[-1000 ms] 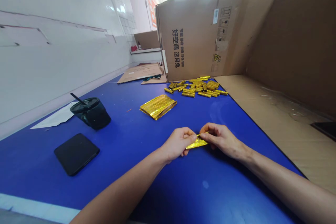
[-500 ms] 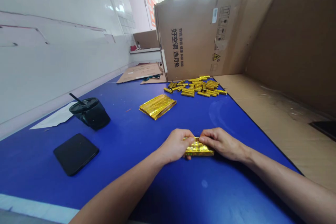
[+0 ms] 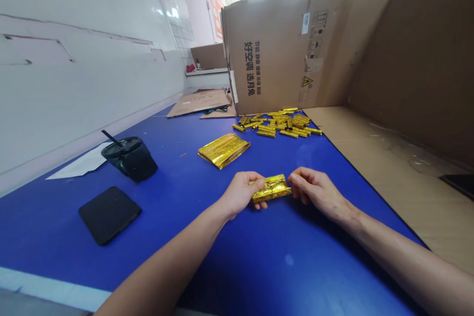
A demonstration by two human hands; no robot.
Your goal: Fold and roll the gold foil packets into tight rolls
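Note:
A shiny gold foil piece (image 3: 274, 188), folded into a flat strip, is held just above the blue table. My left hand (image 3: 245, 191) pinches its left end, thumb on top and fingertips beneath. At the right end, my right hand (image 3: 314, 188) is closed with thumb and fingers curled together, right by the foil's edge; whether it grips the edge I cannot tell. Beyond the hands lies a flat stack of gold foil (image 3: 224, 150). Farther back is a heap of small gold foil rolls (image 3: 281, 122).
A dark cup with a straw (image 3: 130, 158) stands at the left on white paper (image 3: 79, 164), behind a flat black object (image 3: 110, 215). Flattened cardboard (image 3: 200, 102) lies at the back. A tall cardboard box (image 3: 281, 54) rises behind the rolls, with more cardboard along the right edge.
The gold foil piece has been raised a little and tilted. My right hand has moved from its top face to its right end, while my left hand keeps its hold.

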